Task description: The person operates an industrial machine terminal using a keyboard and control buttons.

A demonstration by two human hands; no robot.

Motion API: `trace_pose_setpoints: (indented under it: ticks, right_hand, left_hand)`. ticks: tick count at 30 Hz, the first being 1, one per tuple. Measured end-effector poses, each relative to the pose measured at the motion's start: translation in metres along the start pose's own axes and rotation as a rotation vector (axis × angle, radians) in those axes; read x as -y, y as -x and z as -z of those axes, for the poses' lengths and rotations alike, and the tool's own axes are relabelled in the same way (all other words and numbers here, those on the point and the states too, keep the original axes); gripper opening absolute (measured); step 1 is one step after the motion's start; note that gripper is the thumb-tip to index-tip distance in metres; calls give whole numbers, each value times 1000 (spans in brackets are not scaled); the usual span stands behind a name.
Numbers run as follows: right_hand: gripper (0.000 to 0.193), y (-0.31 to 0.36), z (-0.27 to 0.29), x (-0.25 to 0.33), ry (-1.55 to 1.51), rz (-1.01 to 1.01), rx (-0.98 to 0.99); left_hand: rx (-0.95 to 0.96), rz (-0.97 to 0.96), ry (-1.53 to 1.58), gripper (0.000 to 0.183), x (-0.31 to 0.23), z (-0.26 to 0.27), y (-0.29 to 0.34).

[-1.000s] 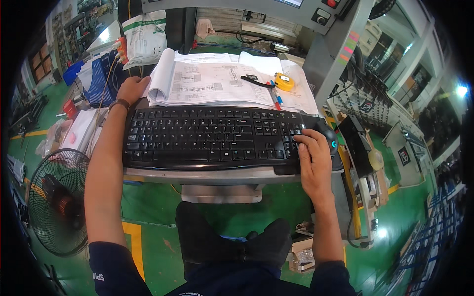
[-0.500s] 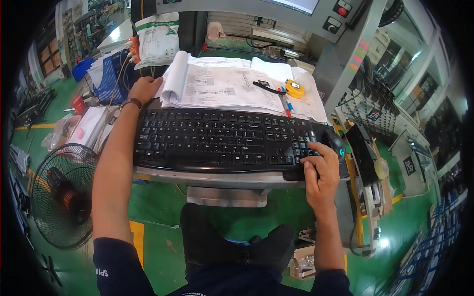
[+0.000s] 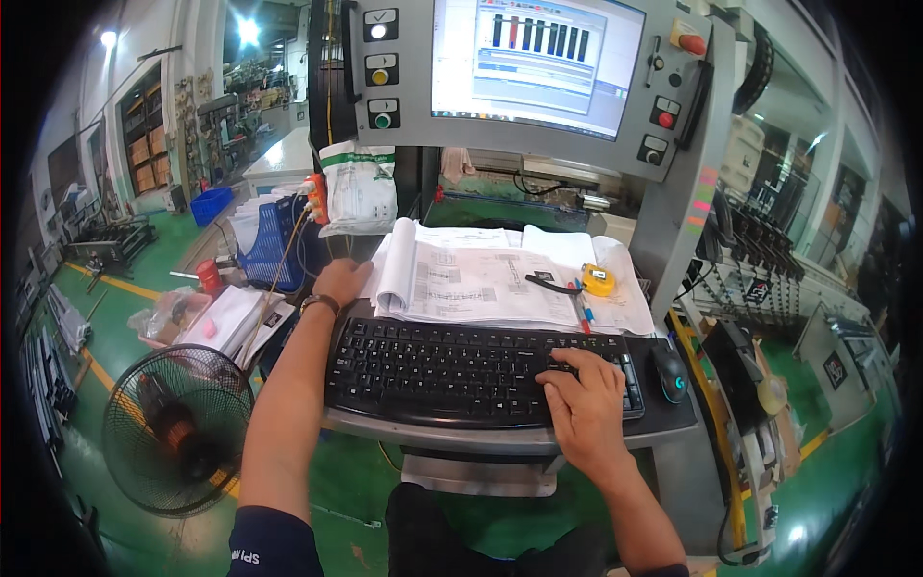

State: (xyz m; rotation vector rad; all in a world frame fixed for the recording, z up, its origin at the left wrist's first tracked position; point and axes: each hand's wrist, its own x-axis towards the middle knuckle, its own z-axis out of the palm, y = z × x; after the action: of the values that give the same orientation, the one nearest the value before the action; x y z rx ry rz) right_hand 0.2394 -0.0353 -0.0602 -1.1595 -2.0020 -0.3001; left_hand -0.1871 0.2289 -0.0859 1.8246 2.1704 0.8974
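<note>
A black keyboard (image 3: 437, 375) lies along the front of the desk. Over its right part is my right hand (image 3: 585, 404), empty, fingers bent and apart with the tips at the keys near the number pad. My left hand (image 3: 343, 281) rests at the left edge of the papers, beyond the keyboard's left corner; it looks open and flat, its fingertips partly hard to see. Behind the keyboard spreads a stack of printed drawings (image 3: 471, 282), its left side rolled over. On it lie a yellow tape measure (image 3: 598, 280) with a black strap and pens (image 3: 583, 309).
Right of the keyboard sits a black mouse (image 3: 668, 373). A monitor (image 3: 538, 58) is set in a grey control panel with buttons (image 3: 382, 76). At left stand a blue basket (image 3: 271, 252), a white bag (image 3: 358, 190) and a black fan (image 3: 178, 430).
The view has tilted up and shows more of the monitor. My right hand has shifted left across the keyboard, away from the mouse. My left hand stays by the papers.
</note>
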Motion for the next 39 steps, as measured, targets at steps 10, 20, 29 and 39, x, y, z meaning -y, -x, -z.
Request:
trace_pose_setpoints:
  ticks: [10, 20, 29, 39]
  right_hand:
    - [15, 8, 0, -7, -16, -17, 2]
    - [15, 12, 4, -8, -31, -21, 14]
    - [15, 13, 8, -7, -63, -27, 25]
    - [16, 12, 20, -17, -33, -31, -5]
  left_hand:
    - [13, 18, -7, 64, -2, 1, -2]
    - [3, 10, 4, 64, -1, 0, 0]
    - [-55, -17, -2, 58, 2, -3, 0]
    - [-39, -10, -6, 59, -1, -1, 0]
